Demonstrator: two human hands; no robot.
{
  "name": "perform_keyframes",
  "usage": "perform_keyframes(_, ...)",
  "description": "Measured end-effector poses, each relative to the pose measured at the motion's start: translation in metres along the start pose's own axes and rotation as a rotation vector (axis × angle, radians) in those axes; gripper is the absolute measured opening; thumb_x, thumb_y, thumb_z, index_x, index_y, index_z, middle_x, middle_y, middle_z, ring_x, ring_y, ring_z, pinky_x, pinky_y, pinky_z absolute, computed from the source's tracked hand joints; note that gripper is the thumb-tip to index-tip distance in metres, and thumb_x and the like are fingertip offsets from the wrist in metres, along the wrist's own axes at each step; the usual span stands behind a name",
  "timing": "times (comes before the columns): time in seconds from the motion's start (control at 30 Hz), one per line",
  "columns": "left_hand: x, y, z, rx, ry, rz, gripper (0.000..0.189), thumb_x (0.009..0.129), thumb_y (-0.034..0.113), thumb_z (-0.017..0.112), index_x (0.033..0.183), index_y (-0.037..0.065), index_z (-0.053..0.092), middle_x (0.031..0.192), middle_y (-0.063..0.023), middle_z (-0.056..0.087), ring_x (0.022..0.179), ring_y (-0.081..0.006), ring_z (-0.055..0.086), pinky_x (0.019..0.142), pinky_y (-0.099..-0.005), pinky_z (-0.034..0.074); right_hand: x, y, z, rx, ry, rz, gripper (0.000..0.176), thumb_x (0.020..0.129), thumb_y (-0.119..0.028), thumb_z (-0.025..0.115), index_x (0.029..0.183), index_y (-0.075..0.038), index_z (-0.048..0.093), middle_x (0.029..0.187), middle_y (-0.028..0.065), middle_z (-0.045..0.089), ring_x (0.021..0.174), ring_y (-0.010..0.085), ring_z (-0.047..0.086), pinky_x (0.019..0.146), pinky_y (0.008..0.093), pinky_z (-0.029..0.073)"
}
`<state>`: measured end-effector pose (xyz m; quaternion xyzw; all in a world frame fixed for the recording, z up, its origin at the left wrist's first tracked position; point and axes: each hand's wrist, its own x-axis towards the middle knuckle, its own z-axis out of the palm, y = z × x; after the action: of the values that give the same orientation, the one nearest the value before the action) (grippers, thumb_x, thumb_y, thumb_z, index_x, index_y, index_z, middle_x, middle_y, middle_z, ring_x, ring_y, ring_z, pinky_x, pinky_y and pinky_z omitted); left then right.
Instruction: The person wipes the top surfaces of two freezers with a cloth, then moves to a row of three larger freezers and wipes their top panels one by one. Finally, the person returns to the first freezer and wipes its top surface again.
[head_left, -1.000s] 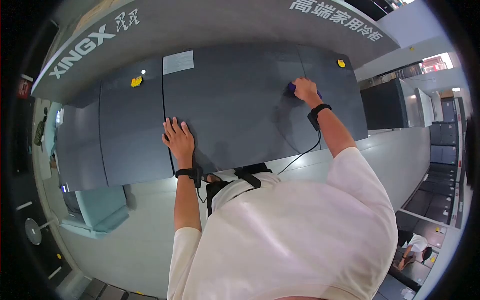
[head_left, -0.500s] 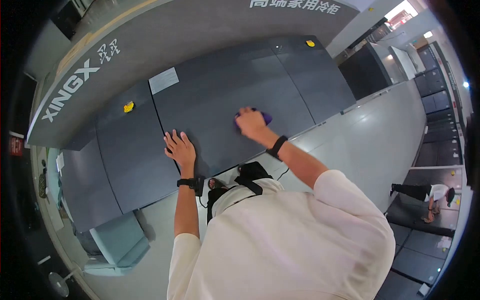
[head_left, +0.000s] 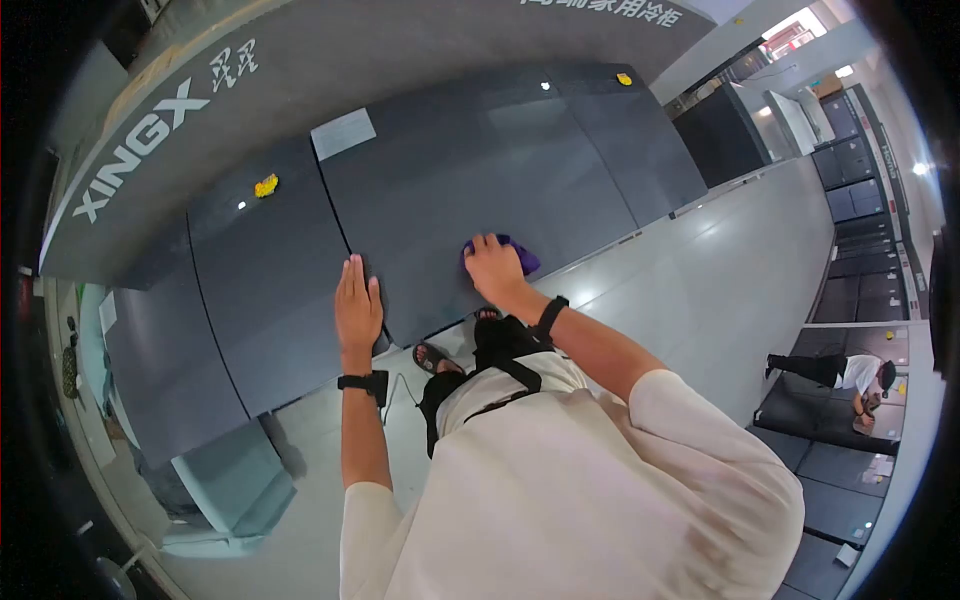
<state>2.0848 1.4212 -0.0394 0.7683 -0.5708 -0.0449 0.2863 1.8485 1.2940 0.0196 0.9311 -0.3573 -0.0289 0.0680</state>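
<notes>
My right hand (head_left: 492, 267) presses a purple cloth (head_left: 520, 256) against the lower part of a dark grey cabinet door (head_left: 470, 170). The cloth shows only at its edge past my fingers. My left hand (head_left: 357, 309) lies flat, fingers together, on the same door near its left seam, holding nothing. Both wrists wear black bands, and a cable runs from the left one.
More dark grey doors (head_left: 250, 290) stand to the left and right, with yellow stickers (head_left: 266, 185) and a white label (head_left: 343, 133). A grey sign band reads XINGX above. My sandalled foot (head_left: 436, 357) stands on the glossy floor. Another person (head_left: 850, 375) crouches at far right.
My right hand has swept the purple cloth from the upper right of the door down and left to its lower middle. My left hand slid slightly lower and its fingers closed together.
</notes>
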Motion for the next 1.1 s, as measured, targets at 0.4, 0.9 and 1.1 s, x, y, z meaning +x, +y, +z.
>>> perform_keyframes(0.4, 0.000, 0.003, 0.001, 0.139, -0.049, -0.131, 0.051, 0.103, 0.028, 0.039, 0.148, 0.003, 0.036, 0.150, -0.0133, 0.042, 0.142, -0.0295, 0.034, 0.116, -0.0472, 0.026, 0.149, 0.074, 0.008, -0.018, -0.070, 0.098, 0.018, 0.075, -0.014, 0.073, 0.090, -0.004, 0.073, 0.105, 0.0150, 0.064, 0.100, 0.0315, 0.063, 0.076, 0.0399, 0.058)
perform_keyframes(0.9, 0.005, 0.004, 0.002, 0.206, -0.119, -0.284, 0.052, 0.101, 0.031, 0.041, 0.148, 0.009, 0.038, 0.155, -0.0094, 0.034, 0.146, -0.0273, 0.025, 0.119, -0.0506, 0.014, 0.341, 0.180, 0.031, -0.085, -0.131, 0.156, 0.030, 0.083, -0.027, 0.071, 0.108, -0.010, 0.070, 0.110, 0.0164, 0.069, 0.106, 0.0357, 0.066, 0.086, 0.0472, 0.055)
perform_keyframes(1.1, 0.006, 0.005, -0.001, 0.223, -0.118, -0.268, 0.051, 0.101, 0.031, 0.041, 0.147, 0.009, 0.039, 0.155, -0.0088, 0.035, 0.146, -0.0272, 0.026, 0.119, -0.0505, 0.015, 0.339, 0.196, 0.048, -0.030, -0.070, 0.141, 0.036, 0.081, -0.029, 0.074, 0.112, -0.010, 0.070, 0.112, 0.0179, 0.069, 0.107, 0.0364, 0.065, 0.089, 0.0482, 0.055)
